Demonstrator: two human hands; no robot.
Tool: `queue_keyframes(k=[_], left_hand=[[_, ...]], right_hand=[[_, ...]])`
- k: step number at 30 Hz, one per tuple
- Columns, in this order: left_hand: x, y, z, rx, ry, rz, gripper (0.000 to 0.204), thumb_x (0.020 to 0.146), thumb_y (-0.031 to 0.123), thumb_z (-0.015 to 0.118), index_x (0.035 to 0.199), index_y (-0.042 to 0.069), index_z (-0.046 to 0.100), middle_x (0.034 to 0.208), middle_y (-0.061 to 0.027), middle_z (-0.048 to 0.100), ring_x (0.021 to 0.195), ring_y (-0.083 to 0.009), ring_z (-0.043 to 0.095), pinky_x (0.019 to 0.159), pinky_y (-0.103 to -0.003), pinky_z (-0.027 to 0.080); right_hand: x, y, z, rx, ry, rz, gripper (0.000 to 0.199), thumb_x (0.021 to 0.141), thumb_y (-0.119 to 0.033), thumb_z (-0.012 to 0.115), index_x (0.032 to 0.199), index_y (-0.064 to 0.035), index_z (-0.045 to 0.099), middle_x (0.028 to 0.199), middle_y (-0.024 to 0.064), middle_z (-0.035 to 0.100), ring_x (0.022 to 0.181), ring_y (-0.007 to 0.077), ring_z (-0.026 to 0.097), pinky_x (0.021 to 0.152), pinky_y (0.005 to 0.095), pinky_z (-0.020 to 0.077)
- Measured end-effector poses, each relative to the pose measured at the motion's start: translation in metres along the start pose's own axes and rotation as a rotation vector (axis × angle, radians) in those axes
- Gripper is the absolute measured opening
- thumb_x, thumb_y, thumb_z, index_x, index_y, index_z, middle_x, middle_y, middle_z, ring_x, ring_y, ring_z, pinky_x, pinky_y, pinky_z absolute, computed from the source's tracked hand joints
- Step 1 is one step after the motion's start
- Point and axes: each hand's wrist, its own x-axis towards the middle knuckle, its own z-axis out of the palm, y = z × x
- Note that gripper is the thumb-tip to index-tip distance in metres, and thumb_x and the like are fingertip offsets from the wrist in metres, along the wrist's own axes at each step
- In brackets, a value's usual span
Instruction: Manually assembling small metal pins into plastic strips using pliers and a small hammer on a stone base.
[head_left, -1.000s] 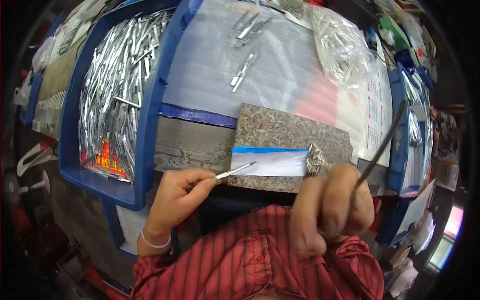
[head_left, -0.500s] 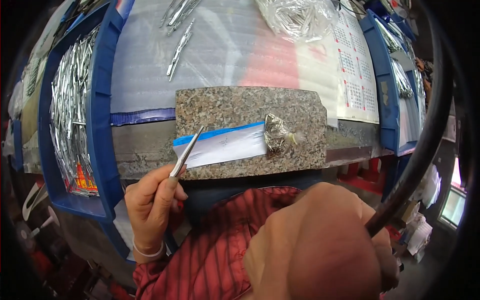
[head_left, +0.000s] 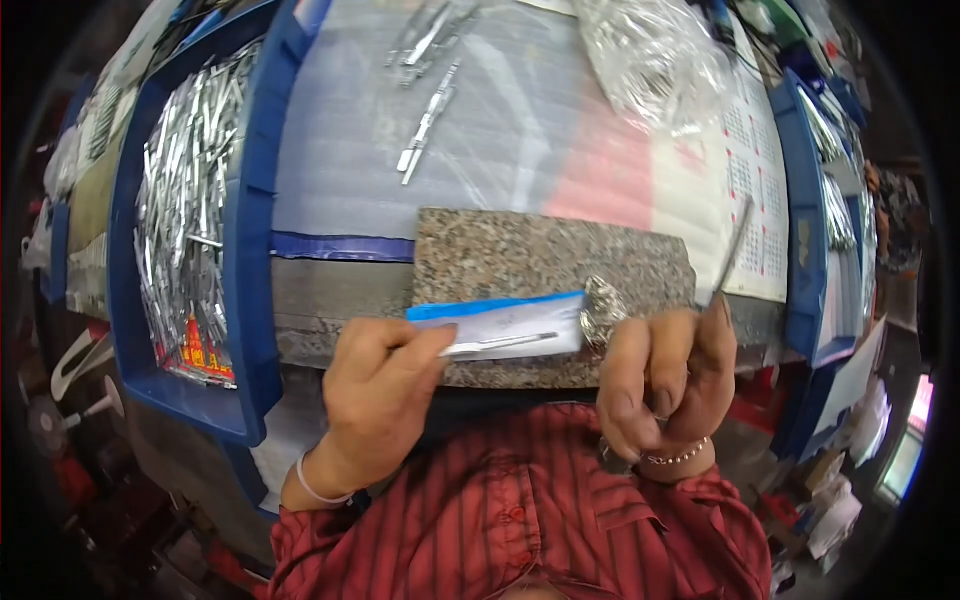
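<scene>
My left hand (head_left: 385,385) pinches a slim silver metal piece (head_left: 505,343) between thumb and fingers. The piece points right, over a white packet with a blue top edge (head_left: 495,315) lying on a speckled granite slab (head_left: 540,240). My right hand (head_left: 668,380) is curled just right of the slab's front, gripping a thin grey metal rod (head_left: 738,250) that sticks up past the fingers; its exact kind cannot be made out. Beside the packet's right end lies a small clear bag of tiny metal pins (head_left: 602,305), partly behind my right fingers.
At the left stands a long blue bin (head_left: 258,330) filled with slim metal pieces (head_left: 190,210). More loose pieces (head_left: 430,120) lie on the plastic-covered table beyond the slab. A clear plastic bag (head_left: 660,65) sits at the far right, near another blue bin (head_left: 805,220).
My right hand has dropped from close to the camera down beside the slab, with the rod. My left hand's metal piece has swung from pointing up to nearly level over the packet. The view has shifted.
</scene>
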Motion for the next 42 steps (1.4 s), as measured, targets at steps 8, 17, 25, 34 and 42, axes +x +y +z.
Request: queue_keyframes(k=[8, 17, 25, 34, 42], left_hand=[[-0.001, -0.022, 0.009, 0.223, -0.055, 0.326, 0.032, 0.071, 0.011, 0.059, 0.101, 0.000, 0.065, 0.079, -0.0023, 0.051, 0.071, -0.0178, 0.050, 0.065, -0.032, 0.036], [0.003, -0.023, 0.006, 0.166, -0.084, 0.304, 0.027, 0.073, 0.010, 0.058, 0.097, -0.001, 0.064, 0.077, -0.0047, 0.048, 0.072, -0.0191, 0.049, 0.064, -0.031, 0.037], [-0.011, -0.033, 0.002, 0.061, 0.008, 0.121, 0.017, 0.074, 0.003, 0.067, 0.089, 0.005, 0.059, 0.081, -0.0083, 0.052, 0.072, -0.0263, 0.051, 0.065, -0.036, 0.039], [-0.009, -0.031, 0.002, 0.100, 0.068, 0.181, 0.008, 0.071, 0.007, 0.057, 0.076, 0.006, 0.051, 0.074, -0.0076, 0.043, 0.069, -0.0231, 0.047, 0.062, -0.034, 0.037], [-0.007, -0.031, 0.001, 0.111, 0.061, 0.203, 0.007, 0.072, 0.007, 0.057, 0.078, 0.006, 0.052, 0.075, -0.0076, 0.045, 0.070, -0.0231, 0.048, 0.062, -0.035, 0.038]], right_hand=[[-0.027, -0.018, 0.000, -1.333, 0.091, -0.064, 0.072, 0.099, -0.054, 0.026, 0.091, 0.0057, 0.066, 0.088, 0.0244, 0.067, 0.078, 0.0328, 0.068, 0.071, 0.0374, 0.0550], [0.045, 0.020, 0.004, -1.787, -0.552, -0.412, 0.035, 0.094, -0.035, 0.054, 0.093, 0.0001, 0.060, 0.077, 0.0120, 0.063, 0.058, 0.0253, 0.062, 0.048, 0.0344, 0.0476], [0.037, 0.021, 0.017, -1.879, -0.319, -0.186, 0.053, 0.096, -0.049, 0.037, 0.098, -0.0046, 0.066, 0.075, 0.0113, 0.066, 0.063, 0.0239, 0.066, 0.057, 0.0318, 0.0508], [0.053, 0.047, 0.015, -1.768, -0.535, -0.374, 0.027, 0.092, -0.027, 0.057, 0.092, 0.0001, 0.060, 0.085, 0.0114, 0.065, 0.061, 0.0249, 0.063, 0.052, 0.0312, 0.0500], [0.013, 0.016, 0.043, -1.631, -0.240, -0.513, 0.023, 0.069, -0.002, 0.060, 0.091, 0.0027, 0.067, 0.092, 0.0168, 0.069, 0.066, 0.0258, 0.068, 0.056, 0.0311, 0.0526]])
